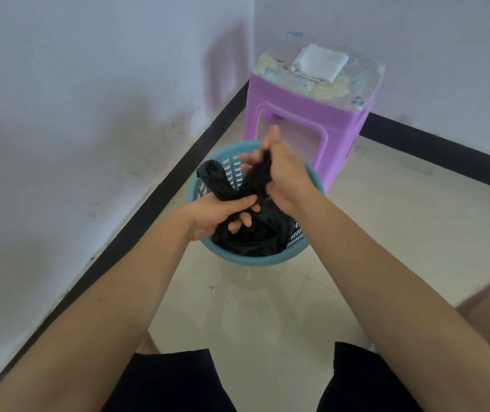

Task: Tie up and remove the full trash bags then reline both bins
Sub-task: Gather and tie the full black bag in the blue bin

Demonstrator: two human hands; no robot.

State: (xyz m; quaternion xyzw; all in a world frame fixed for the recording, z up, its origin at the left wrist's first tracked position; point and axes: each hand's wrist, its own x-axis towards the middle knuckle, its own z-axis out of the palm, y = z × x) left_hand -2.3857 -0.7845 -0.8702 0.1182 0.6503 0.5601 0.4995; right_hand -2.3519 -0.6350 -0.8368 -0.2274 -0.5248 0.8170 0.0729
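A round blue bin (251,261) with slotted walls stands on the tiled floor near the wall corner. A black trash bag (252,239) fills it. Two twisted ends of the bag cross above the rim. My left hand (220,214) grips one twisted end, whose tip (209,171) sticks up to the left. My right hand (282,171) grips the other end higher up, just above the bin's far side. Only one bin is in view.
A purple plastic stool (306,114) stands right behind the bin in the corner, with folded white bags (319,62) on its patterned top. White walls with a black skirting (154,209) run along the left and back. Pale floor tiles stretch to the right.
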